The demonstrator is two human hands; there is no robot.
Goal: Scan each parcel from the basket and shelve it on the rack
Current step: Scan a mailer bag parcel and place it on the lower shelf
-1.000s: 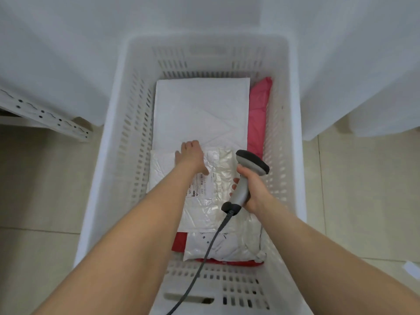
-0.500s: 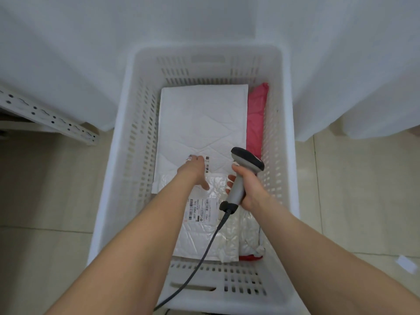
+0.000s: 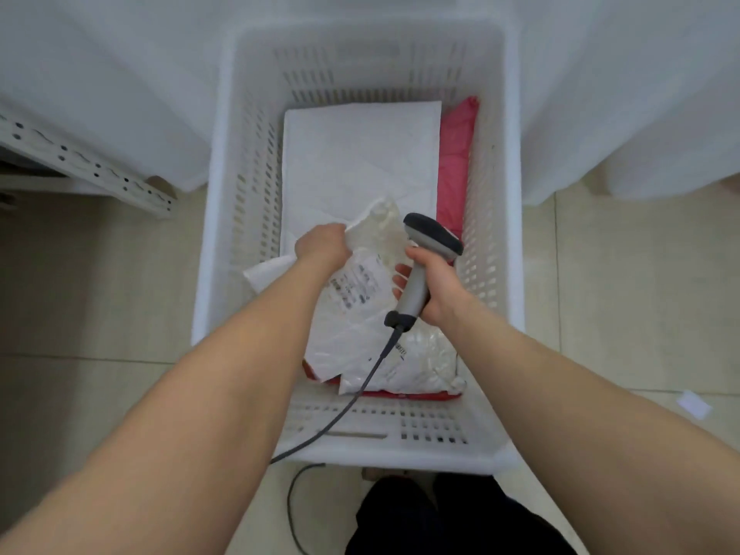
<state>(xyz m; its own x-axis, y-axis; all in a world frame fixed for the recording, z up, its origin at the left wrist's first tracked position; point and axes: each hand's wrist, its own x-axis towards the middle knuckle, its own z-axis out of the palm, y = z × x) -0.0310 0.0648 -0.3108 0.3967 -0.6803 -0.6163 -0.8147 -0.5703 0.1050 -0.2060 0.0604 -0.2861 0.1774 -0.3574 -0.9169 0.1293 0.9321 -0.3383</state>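
A white slotted basket (image 3: 216, 242) stands on the floor in front of me. My left hand (image 3: 322, 246) grips the top edge of a white bubble-mailer parcel (image 3: 356, 310) and holds it tilted up inside the basket, its printed label facing me. My right hand (image 3: 434, 288) grips a grey barcode scanner (image 3: 420, 270) just right of the parcel, its dark head pointing away. A large flat white parcel (image 3: 360, 154) lies behind, a pink parcel (image 3: 456, 162) along the right wall, and another white mailer (image 3: 420, 362) on a red one at the near end.
A white perforated rack post (image 3: 80, 166) lies at the left. White cloth (image 3: 640, 94) hangs behind and to the right of the basket. The scanner cable (image 3: 320, 430) runs over the basket's near rim to the tiled floor. A white slip (image 3: 693, 403) lies on the floor at right.
My left hand closed on the bubble-mailer parcel and lifted its far edge up and toward me. The scanner in my right hand stayed beside it.
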